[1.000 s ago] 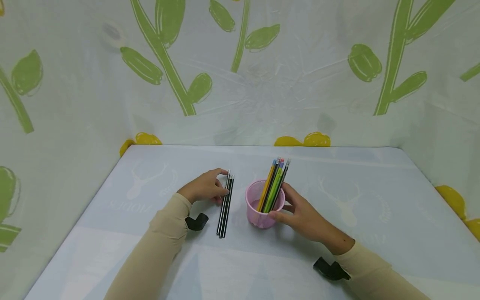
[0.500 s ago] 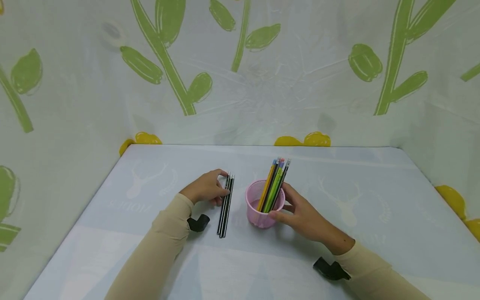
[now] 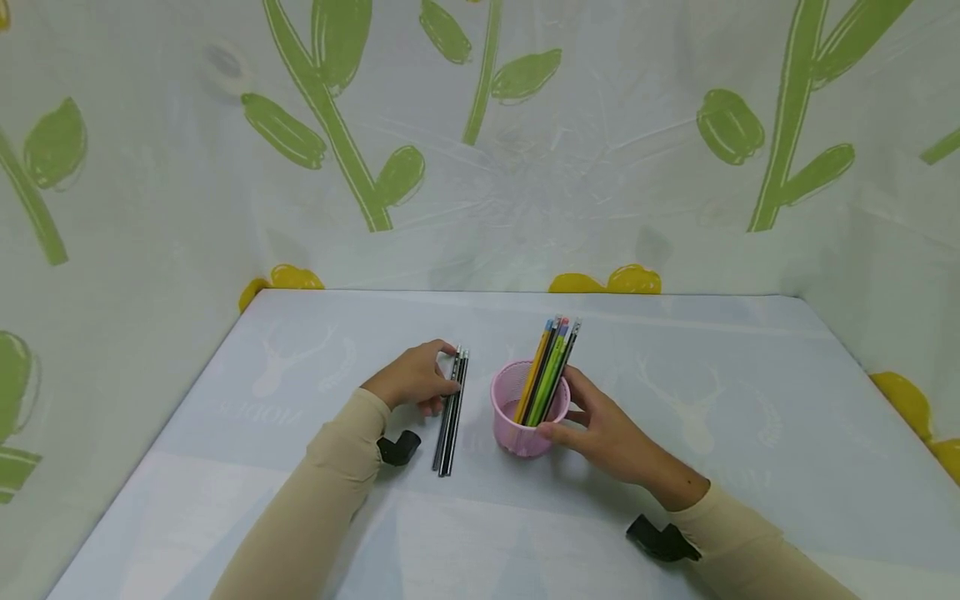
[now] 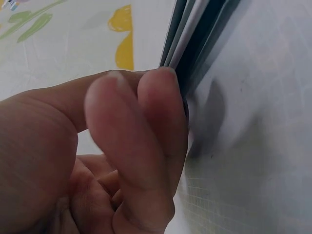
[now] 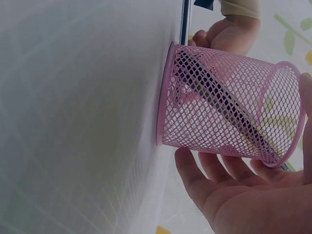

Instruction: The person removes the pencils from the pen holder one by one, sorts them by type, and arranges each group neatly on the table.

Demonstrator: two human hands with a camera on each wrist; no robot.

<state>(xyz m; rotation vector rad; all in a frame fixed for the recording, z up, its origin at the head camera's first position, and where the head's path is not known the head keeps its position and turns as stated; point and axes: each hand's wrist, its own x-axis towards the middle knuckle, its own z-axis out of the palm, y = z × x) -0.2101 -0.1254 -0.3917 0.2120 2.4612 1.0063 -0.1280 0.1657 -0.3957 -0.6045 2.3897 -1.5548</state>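
the head view alone gives the colours inside the pink, round, metal-looking mesh cup (image 3: 517,440): a leaning bunch of slim yellow, lime-green and black pencils (image 3: 547,379) with some blue, pink and pale ends uppermost. the right wrist view shows what is hidden there: through the see-through mesh, dark pencils slant from the base up to the rim, and the base stands on the pale, faintly patterned tabletop (image 3: 570,533). it also shows the fingers of the right hand (image 3: 609,432) laid along the cup's wall, while the head view shows its thumb at the near rim; that hand is curved round the cup.

the left wrist view brings out the bent fingers (image 4: 129,131) of the left hand (image 3: 412,375), tips touching the slim, black, pale-ended loose pencils (image 3: 452,433). its thumb and forefinger stand a little apart along them; whether they pinch one, i cannot tell.

the loose pencils lie side by side on the tabletop, just right of the left hand, their lower ends reaching nearer the person than its fingers. the cup is between those pencils and the right hand, touching that hand and apart from the left.
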